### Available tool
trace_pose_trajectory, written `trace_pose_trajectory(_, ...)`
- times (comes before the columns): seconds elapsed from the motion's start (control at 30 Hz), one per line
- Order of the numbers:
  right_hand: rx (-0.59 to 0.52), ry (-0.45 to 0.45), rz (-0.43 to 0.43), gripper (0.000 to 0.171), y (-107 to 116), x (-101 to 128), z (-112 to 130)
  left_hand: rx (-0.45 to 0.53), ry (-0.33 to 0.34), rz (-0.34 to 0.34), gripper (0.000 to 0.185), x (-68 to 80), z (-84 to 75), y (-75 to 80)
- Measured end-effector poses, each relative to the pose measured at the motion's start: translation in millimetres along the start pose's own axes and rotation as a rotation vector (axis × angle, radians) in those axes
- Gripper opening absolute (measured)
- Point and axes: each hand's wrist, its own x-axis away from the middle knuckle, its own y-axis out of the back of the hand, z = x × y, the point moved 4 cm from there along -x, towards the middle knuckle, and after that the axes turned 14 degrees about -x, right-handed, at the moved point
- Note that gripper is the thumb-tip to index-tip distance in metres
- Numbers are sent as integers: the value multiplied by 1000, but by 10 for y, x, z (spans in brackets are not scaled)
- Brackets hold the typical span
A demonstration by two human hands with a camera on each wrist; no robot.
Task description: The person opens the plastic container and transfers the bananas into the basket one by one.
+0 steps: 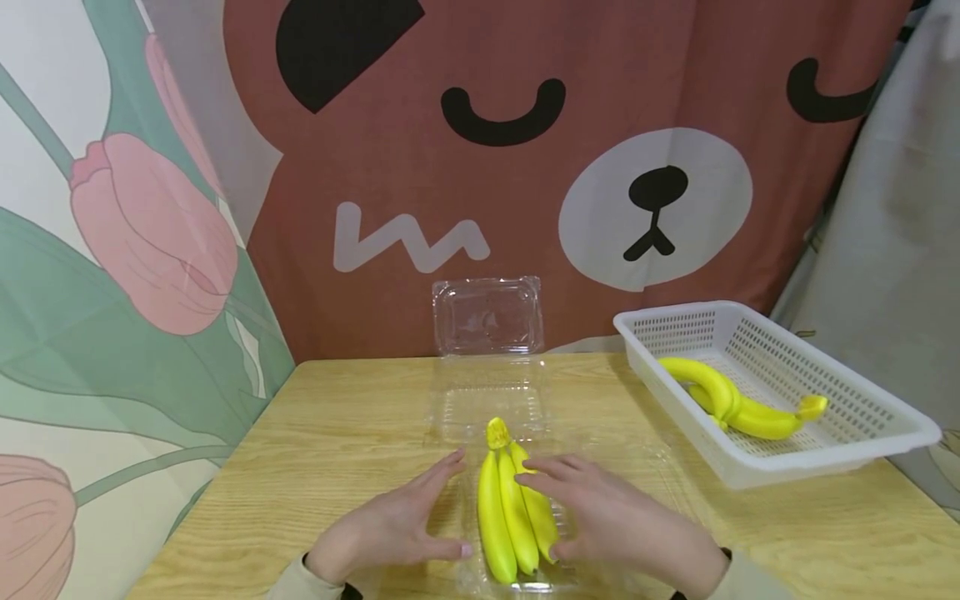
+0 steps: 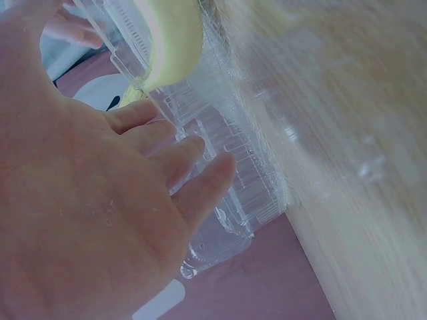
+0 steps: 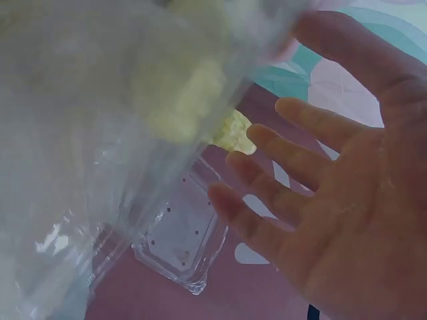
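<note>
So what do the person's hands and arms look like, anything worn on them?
Both hands are bare: no gloves and no rings that show. The left hand and the right hand each come out of a light beige sleeve, with a dark band at each wrist, perhaps a strap or inner cuff.

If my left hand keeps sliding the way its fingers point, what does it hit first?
Probably the open clear box lying just beyond the left hand, beside the bananas; depth is hard to judge.
</note>
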Motion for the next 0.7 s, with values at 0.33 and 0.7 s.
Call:
trace_pose_trajectory(0.33, 40, -40, 66, 78, -223, 13, -40, 2, 12, 15, 104, -9, -2, 9)
trace_pose_trajectory(0.7, 104, 38, 13, 81, -368, -31, -47, -1, 14, 11, 104, 4, 0, 0)
